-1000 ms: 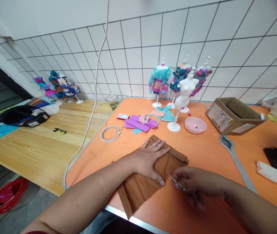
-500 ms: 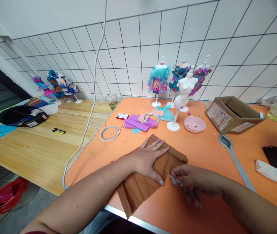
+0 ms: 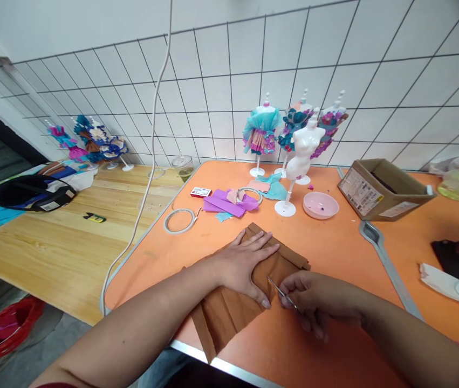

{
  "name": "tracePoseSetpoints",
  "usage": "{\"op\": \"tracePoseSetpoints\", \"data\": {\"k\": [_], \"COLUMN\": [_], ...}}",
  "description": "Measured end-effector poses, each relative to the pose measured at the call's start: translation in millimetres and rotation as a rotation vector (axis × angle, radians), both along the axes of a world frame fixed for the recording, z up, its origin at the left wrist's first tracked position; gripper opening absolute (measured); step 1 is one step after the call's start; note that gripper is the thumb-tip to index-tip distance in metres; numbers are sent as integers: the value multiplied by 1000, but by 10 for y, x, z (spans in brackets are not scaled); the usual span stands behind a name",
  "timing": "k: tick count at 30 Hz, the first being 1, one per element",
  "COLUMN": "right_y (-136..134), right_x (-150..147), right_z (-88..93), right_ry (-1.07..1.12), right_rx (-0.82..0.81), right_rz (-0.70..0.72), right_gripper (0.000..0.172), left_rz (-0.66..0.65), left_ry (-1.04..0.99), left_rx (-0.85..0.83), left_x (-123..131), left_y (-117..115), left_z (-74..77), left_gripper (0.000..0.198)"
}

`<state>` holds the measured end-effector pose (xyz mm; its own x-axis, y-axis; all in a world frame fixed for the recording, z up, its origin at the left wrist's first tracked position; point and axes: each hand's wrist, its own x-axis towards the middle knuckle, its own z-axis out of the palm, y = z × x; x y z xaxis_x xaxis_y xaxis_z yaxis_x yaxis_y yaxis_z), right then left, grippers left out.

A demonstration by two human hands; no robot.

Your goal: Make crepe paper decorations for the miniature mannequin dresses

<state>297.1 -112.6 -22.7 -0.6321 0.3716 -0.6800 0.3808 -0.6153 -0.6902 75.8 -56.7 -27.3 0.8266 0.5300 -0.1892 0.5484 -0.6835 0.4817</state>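
A folded sheet of brown crepe paper lies at the near edge of the orange table. My left hand presses flat on it, fingers spread toward the far folded edge. At the paper's right side, my right hand is closed around a pair of small metal scissors. Their thin silver tip points up and left over the brown paper, close to my left thumb. The scissors' handles are mostly hidden in my fingers, and I cannot tell how far the blades are apart.
Beyond the paper stand a bare white mannequin, several dressed ones and a pink bowl. Tape rolls and purple paper scraps lie to the left. A cardboard box sits at right; a white cable hangs at left.
The whole view has shifted slightly to the left. Both hands, the scissors and the brown paper keep nearly the same places relative to one another.
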Motion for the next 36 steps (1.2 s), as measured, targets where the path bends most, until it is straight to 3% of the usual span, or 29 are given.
{"op": "tracePoseSetpoints", "data": {"k": [6, 15, 20, 36], "right_y": [3, 11, 1, 3], "right_x": [31, -3, 2, 0], "right_z": [7, 49, 36, 26], "right_ry": [-16, -39, -37, -14], "right_rx": [27, 39, 58, 71], "right_rz": [37, 80, 32, 77], "right_gripper": [17, 9, 11, 15], "left_rz": [2, -10, -6, -5], "left_ry": [-26, 2, -7, -8], "left_rx": [-34, 6, 15, 11], "left_x": [-17, 9, 9, 9], "left_y": [9, -2, -3, 1], "left_z": [54, -10, -25, -32], "left_gripper": [113, 116, 116, 117]}}
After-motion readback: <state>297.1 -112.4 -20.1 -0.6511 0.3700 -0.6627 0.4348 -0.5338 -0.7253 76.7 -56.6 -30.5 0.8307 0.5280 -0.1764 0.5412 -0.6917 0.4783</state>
